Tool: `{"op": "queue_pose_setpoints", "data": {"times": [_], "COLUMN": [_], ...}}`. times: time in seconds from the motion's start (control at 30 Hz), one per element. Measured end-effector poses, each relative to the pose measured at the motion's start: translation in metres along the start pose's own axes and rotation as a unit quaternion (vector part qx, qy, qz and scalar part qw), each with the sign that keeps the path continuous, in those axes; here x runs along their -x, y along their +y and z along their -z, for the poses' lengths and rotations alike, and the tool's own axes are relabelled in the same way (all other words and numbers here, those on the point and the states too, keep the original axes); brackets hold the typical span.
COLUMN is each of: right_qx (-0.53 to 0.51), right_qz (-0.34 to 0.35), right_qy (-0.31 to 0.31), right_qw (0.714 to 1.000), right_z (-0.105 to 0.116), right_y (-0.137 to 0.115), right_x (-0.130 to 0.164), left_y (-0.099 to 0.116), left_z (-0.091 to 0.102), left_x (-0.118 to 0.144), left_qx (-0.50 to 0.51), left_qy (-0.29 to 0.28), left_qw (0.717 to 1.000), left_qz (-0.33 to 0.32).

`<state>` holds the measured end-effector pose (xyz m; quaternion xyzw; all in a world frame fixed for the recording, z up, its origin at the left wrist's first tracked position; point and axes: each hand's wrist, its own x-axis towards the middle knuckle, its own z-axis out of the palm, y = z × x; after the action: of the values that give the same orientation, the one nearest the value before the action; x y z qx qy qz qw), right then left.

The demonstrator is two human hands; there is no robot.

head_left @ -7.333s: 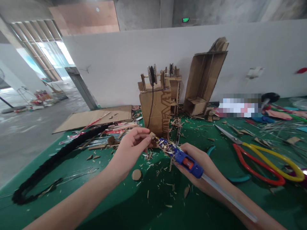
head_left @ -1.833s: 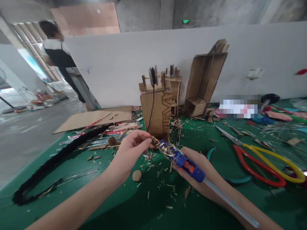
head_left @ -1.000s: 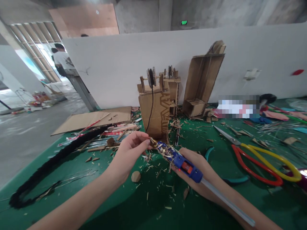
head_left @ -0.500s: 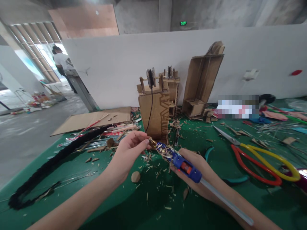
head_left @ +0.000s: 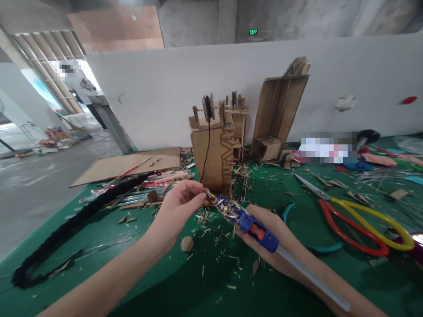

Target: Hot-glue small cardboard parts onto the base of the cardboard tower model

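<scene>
My right hand point(head_left: 264, 229) is wrapped around a blue hot glue gun point(head_left: 244, 220), which has a clear glue stick point(head_left: 313, 275) poking out of its back end. Wood and cardboard shavings cling to the gun's front, and a small red light glows on its side. With thumb and fingers pinched, my left hand point(head_left: 181, 202) holds a small brown piece of cardboard point(head_left: 206, 192) at the nozzle; most of that piece is hidden. Just behind stands a cardboard box point(head_left: 211, 154) with a spool point(head_left: 208, 108) on top. A black cord point(head_left: 207, 154) hangs from the spool to my left fingertips.
Red-and-yellow-handled scissors point(head_left: 350, 220) and teal-handled pliers point(head_left: 325, 247) lie to the right. A fuzzy black strip point(head_left: 76, 220) curves along the left. A round cardboard disc point(head_left: 187, 243) sits in front amid scraps. Taller cardboard constructions point(head_left: 280, 110) stand against the white partition; a person point(head_left: 81, 88) is beyond.
Both my hands and the glue gun stay almost where they were. The person in the background has turned and shifted slightly.
</scene>
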<state>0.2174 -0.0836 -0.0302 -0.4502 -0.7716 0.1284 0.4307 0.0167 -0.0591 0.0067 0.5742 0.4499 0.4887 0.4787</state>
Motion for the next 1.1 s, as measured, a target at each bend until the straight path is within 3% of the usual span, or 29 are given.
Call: {"op": "queue_pose_setpoints", "data": {"times": [0.27, 0.4, 0.53, 0.67, 0.9, 1.1], "right_qx": [0.002, -0.015, -0.022, -0.027, -0.005, 0.007], "right_qz": [-0.002, -0.01, -0.016, -0.004, -0.011, -0.006], "right_qy": [0.018, -0.002, 0.026, 0.009, 0.065, 0.022], "right_qw": [1.0, 1.0, 0.999, 1.0, 0.998, 1.0], "right_z": [-0.002, -0.003, -0.004, -0.005, -0.012, -0.007], "right_y": [-0.001, -0.001, 0.0, 0.001, 0.004, 0.002], "right_x": [0.0, 0.0, 0.0, 0.001, 0.002, 0.002], "left_y": [-0.001, -0.001, -0.001, 0.001, 0.003, 0.001], "left_z": [-0.001, -0.001, 0.0, 0.0, 0.0, 0.0], "left_x": [-0.001, 0.0, -0.001, -0.001, 0.0, 0.0], "left_qx": [-0.003, -0.007, -0.01, -0.016, -0.016, -0.016], "left_qy": [0.003, 0.007, 0.011, 0.01, 0.016, 0.007], "left_qw": [1.0, 1.0, 1.0, 1.0, 1.0, 1.0], "left_qz": [-0.005, -0.003, -0.006, -0.011, -0.011, -0.006]}}
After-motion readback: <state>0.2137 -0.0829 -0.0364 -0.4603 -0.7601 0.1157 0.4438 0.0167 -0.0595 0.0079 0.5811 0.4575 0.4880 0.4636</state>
